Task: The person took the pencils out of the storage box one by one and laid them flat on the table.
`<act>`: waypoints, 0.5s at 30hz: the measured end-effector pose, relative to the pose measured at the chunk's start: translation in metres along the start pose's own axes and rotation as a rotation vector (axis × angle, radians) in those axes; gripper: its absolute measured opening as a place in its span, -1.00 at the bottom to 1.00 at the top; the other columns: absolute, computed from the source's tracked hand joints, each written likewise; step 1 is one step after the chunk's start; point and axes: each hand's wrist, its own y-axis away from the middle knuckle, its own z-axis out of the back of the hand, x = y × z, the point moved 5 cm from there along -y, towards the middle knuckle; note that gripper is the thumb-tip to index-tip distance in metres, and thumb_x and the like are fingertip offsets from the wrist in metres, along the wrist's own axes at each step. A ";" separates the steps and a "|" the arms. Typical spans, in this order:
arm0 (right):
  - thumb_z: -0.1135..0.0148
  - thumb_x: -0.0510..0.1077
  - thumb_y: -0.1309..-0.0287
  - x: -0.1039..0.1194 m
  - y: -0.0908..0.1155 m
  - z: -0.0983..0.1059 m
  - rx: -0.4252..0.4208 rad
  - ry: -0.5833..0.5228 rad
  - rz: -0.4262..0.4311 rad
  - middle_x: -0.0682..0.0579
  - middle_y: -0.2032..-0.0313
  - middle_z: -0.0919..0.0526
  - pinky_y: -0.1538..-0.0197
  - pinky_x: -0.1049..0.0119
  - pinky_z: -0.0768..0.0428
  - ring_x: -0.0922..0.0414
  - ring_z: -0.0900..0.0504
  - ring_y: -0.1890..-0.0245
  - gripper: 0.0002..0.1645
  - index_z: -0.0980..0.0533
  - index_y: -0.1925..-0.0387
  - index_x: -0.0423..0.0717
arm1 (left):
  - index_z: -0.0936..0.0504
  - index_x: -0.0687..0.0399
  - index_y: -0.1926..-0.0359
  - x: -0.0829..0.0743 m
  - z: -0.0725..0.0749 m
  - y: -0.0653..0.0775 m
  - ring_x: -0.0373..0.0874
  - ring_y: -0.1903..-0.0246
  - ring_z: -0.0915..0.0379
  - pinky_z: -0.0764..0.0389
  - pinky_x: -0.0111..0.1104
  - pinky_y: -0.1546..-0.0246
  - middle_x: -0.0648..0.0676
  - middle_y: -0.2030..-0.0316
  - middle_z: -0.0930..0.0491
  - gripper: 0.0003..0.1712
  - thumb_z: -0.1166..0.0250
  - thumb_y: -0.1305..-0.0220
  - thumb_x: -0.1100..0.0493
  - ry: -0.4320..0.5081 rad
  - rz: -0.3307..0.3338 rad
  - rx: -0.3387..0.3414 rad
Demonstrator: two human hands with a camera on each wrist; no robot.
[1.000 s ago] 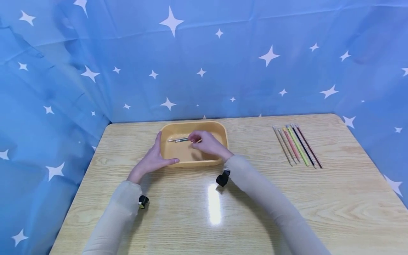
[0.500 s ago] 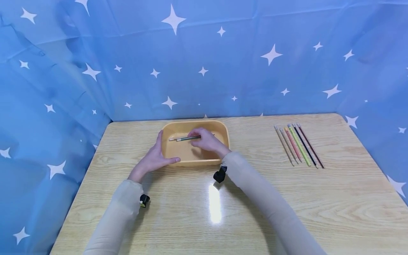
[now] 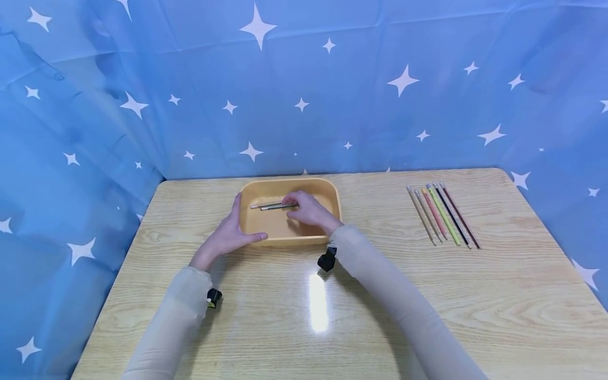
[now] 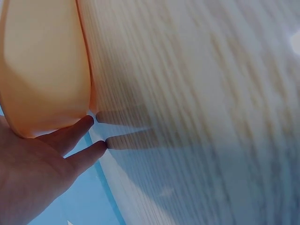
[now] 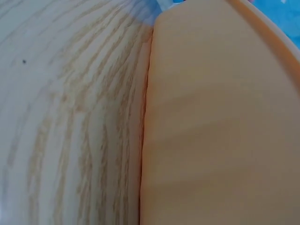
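Observation:
A shallow tan plastic tray (image 3: pixel 280 241) sits at the back of the table. My left hand (image 3: pixel 227 232) spans its front left corner, with the thumb along the front rim and the fingers straight against the left side; the left wrist view shows these fingers (image 4: pixel 75 136) touching the outer wall. Inside the tray lie a light-coloured pencil (image 3: pixel 258 205) and a dark green pencil (image 3: pixel 273 207). My right hand (image 3: pixel 307 209) is in the tray, fingers and thumb curled about the green pencil. In the right wrist view the tray's outer wall (image 5: pixel 211 117) fills much of the picture and the hand is hidden.
Several pencils (image 3: pixel 444 216) lie side by side on the right of the wood-grain table (image 3: pixel 380 316). A blue curtain with white stars (image 3: pixel 332 121) hangs behind the table and to the left.
My right hand has shifted slightly within the tray, and more of the green pencil shows across its fingers than one second ago. My left hand stays at the tray's corner.

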 end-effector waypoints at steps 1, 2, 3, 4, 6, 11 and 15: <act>-0.28 -0.38 -0.12 0.000 0.000 0.000 0.004 0.005 0.006 -0.16 0.01 -0.57 -0.18 0.16 -0.42 -0.03 -0.50 -0.05 -0.60 -0.52 -0.04 -0.29 | 0.52 0.02 -0.50 0.000 0.000 0.000 0.29 -0.22 -0.24 -0.19 0.08 -0.26 0.48 -0.36 -0.08 0.53 -0.54 0.06 -0.15 0.000 -0.004 -0.001; -0.28 -0.38 -0.12 0.000 0.000 -0.001 0.008 0.014 0.011 -0.16 0.02 -0.58 -0.18 0.17 -0.42 -0.03 -0.51 -0.04 -0.60 -0.52 -0.04 -0.29 | 0.51 0.02 -0.50 -0.001 0.000 0.000 0.29 -0.21 -0.26 -0.20 0.07 -0.26 0.49 -0.35 -0.10 0.53 -0.54 0.06 -0.15 0.000 -0.007 -0.002; -0.28 -0.37 -0.12 0.000 0.000 -0.001 0.013 0.018 0.010 -0.16 0.03 -0.59 -0.17 0.17 -0.43 -0.03 -0.51 -0.03 -0.60 -0.52 -0.03 -0.29 | 0.50 0.03 -0.50 -0.001 0.000 -0.001 0.28 -0.20 -0.27 -0.21 0.07 -0.25 0.49 -0.33 -0.13 0.53 -0.54 0.07 -0.14 0.004 -0.011 -0.004; -0.29 -0.37 -0.12 0.000 0.000 -0.002 0.017 0.019 0.009 -0.15 0.04 -0.59 -0.17 0.18 -0.43 -0.02 -0.52 -0.03 -0.60 -0.52 -0.03 -0.29 | 0.49 0.04 -0.50 -0.001 0.000 -0.001 0.27 -0.19 -0.29 -0.22 0.07 -0.25 0.49 -0.32 -0.15 0.52 -0.55 0.07 -0.13 0.005 -0.015 -0.006; -0.29 -0.37 -0.12 0.000 0.001 -0.002 0.025 0.020 0.010 -0.16 0.05 -0.60 -0.16 0.19 -0.45 -0.02 -0.54 -0.01 -0.60 -0.52 -0.03 -0.29 | 0.47 0.05 -0.51 -0.001 0.001 -0.002 0.25 -0.16 -0.32 -0.25 0.06 -0.23 0.47 -0.31 -0.18 0.51 -0.55 0.06 -0.12 0.006 -0.021 -0.010; -0.26 -0.41 -0.11 0.001 0.002 -0.004 0.034 0.020 0.019 -0.13 0.14 -0.62 -0.06 0.24 -0.51 0.01 -0.57 0.07 -0.63 -0.53 0.00 -0.31 | 0.50 0.01 -0.50 0.001 0.000 -0.001 0.27 -0.23 -0.24 -0.20 0.06 -0.26 0.46 -0.37 -0.07 0.51 -0.53 0.05 -0.15 -0.009 -0.003 -0.010; -0.24 -0.44 -0.12 0.002 0.004 -0.005 0.043 0.018 0.026 -0.11 0.18 -0.62 0.00 0.28 -0.53 0.03 -0.57 0.12 -0.66 -0.53 0.02 -0.32 | 0.53 -0.02 -0.50 0.002 -0.001 -0.001 0.29 -0.30 -0.12 -0.14 0.07 -0.29 0.44 -0.42 0.05 0.52 -0.51 0.04 -0.20 -0.015 0.017 -0.002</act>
